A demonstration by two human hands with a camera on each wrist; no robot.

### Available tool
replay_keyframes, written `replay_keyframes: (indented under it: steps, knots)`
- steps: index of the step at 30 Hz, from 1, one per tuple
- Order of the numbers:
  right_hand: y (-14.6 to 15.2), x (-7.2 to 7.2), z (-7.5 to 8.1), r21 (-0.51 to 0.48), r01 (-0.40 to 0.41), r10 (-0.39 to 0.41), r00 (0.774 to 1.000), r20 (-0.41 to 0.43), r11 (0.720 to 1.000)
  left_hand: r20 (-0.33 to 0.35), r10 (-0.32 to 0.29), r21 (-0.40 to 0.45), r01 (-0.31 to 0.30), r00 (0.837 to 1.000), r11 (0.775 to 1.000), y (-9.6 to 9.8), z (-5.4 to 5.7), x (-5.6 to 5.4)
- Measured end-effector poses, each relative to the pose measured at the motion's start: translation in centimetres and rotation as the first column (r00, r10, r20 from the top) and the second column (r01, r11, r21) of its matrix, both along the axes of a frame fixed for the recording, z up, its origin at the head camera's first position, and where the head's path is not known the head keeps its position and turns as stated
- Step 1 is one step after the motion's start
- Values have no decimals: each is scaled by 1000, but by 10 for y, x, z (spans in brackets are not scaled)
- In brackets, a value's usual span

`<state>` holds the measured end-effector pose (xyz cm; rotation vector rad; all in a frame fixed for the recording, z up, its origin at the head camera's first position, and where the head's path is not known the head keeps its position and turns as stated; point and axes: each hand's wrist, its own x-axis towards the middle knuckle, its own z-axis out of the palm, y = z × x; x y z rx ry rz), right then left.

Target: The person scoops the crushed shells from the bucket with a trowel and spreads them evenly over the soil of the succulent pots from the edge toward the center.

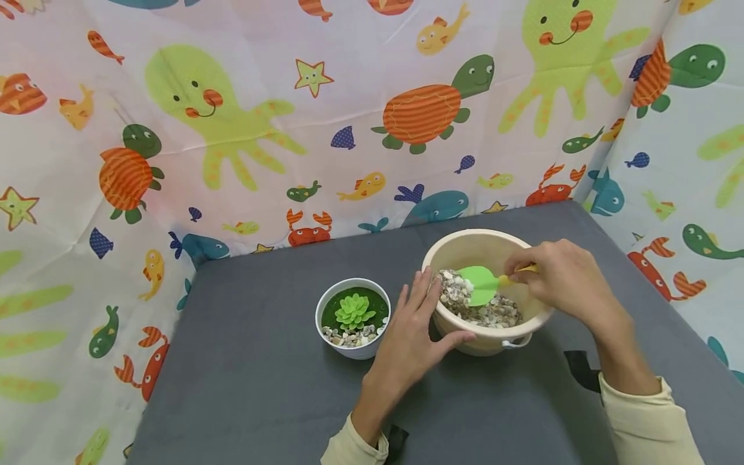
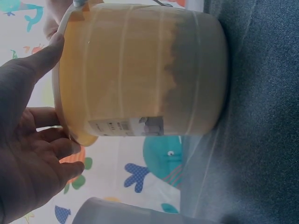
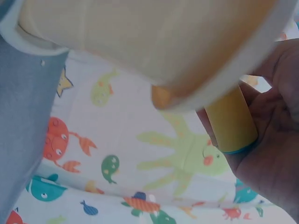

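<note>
My right hand grips the yellow handle of a toy shovel above the bucket's right rim. The shovel's green blade is down inside a cream bucket, against a heap of small shells and pebbles. Spread along the bucket's left side, my left hand touches the rim with its thumb in front and its fingers farther back. The left wrist view shows the bucket's wall with a label on it. Most of the right fingers are hidden behind the handle.
A white bowl with a green succulent, dark green filling and some shells stands left of the bucket, close to my left hand. The grey table meets a sea-animal print cloth at the back and sides.
</note>
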<state>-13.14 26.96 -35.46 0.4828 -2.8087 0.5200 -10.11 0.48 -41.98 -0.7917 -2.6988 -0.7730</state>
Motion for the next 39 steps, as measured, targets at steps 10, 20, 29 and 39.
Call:
replay_keyframes:
  steps: [10,20,29,39]
  knots:
    - [13,9,14,-63,70,-75,994,-77,996,25,-3,29,2,1000,1000,-2,-2,-1]
    - [19,18,19,-148,77,-91,992,-87,986,40,2,34,-4,999,999,-2,-2,-1]
    - [21,23,23,-152,108,-126,986,-110,982,37,7,10,-7,999,1000,-2,-2,2]
    - [19,31,31,-176,156,-181,973,-140,972,31,11,71,-13,999,997,-7,7,6]
